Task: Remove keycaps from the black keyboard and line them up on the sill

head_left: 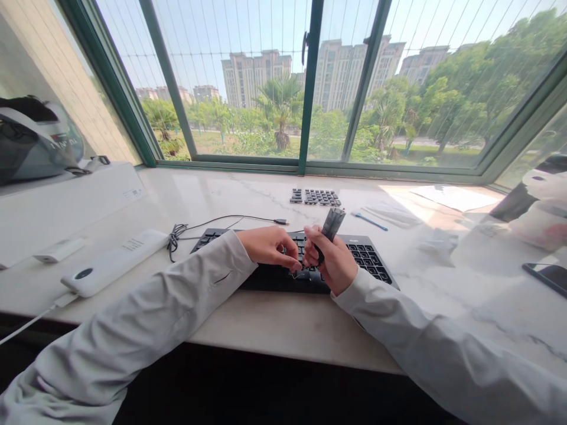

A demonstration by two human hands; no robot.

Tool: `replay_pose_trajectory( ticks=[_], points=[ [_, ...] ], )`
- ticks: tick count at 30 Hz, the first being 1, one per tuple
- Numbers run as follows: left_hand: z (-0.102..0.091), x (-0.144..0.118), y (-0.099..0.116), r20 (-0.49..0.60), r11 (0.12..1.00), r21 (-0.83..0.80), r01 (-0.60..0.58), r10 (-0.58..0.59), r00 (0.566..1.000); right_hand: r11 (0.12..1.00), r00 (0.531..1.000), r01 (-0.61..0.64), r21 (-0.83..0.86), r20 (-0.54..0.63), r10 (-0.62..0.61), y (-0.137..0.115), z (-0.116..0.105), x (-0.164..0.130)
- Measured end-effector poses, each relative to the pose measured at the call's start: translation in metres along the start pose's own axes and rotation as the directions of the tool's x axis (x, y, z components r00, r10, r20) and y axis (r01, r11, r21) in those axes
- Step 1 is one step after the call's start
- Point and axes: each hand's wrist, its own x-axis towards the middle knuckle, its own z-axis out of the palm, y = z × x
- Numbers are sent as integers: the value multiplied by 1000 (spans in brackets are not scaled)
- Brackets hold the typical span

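A wide pale marble desk [274, 321] runs under a green-framed window [310, 88] that looks out on trees and tall blocks.

At nine o'clock on the desk lies a flat white box [57, 203] with a dark grey helmet [35, 141] behind it. At about eight o'clock from the keyboard a long white device [113, 262] lies on the desk, a white cable leaving its near end, and a smaller white stick [59, 249] lies just beyond it at ten o'clock.

At the centre sits a black keyboard [367, 257], partly hidden by both hands. Its black cable [208, 223] coils at ten o'clock and ends in a plug at twelve.

At twelve o'clock from the keyboard, well apart, loose black keycaps [315, 196] are set out in rows. A thin blue tool [370, 221] lies at one o'clock, with white papers [452, 196] further out at two. A dark phone [547, 276] lies at three o'clock near the desk's right edge.

The left hand [268, 245], in a pale grey sleeve, rests on the keyboard's middle rows with its fingertips [295, 265] pinched together; what they pinch is too small to tell. The right hand [334, 262] is just beside it at three o'clock, its grip clamped on a grey keycap puller [333, 223] that stands tilted up toward one o'clock above the keys.
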Motion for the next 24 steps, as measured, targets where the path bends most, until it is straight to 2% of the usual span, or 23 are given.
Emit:
replay_pose_trajectory(
  ticks=[5,8,11,15,18,20,24],
  points=[
    [-3,0,-4,50,999,4,-49,49,998,996,998,41,84,36,-44,8,-2,5],
    [-2,1,-5,55,990,50,-129,126,991,985,993,65,160,91,-80,11,-3,5],
    [2,3,-7,-6,980,69,-188,189,982,980,985,76,184,137,-103,14,-3,5],
    [13,8,-11,-96,984,22,-179,181,979,989,972,135,66,187,-145,20,-6,5],
    [21,11,-14,-152,985,-20,-173,168,974,992,969,125,6,216,-124,21,-5,5],
    [23,13,-15,-173,985,-4,-173,170,970,997,976,80,10,202,-80,21,-2,5],
    [24,14,-16,-223,988,79,-132,146,964,998,995,42,51,91,-47,23,4,5]
  ],
)
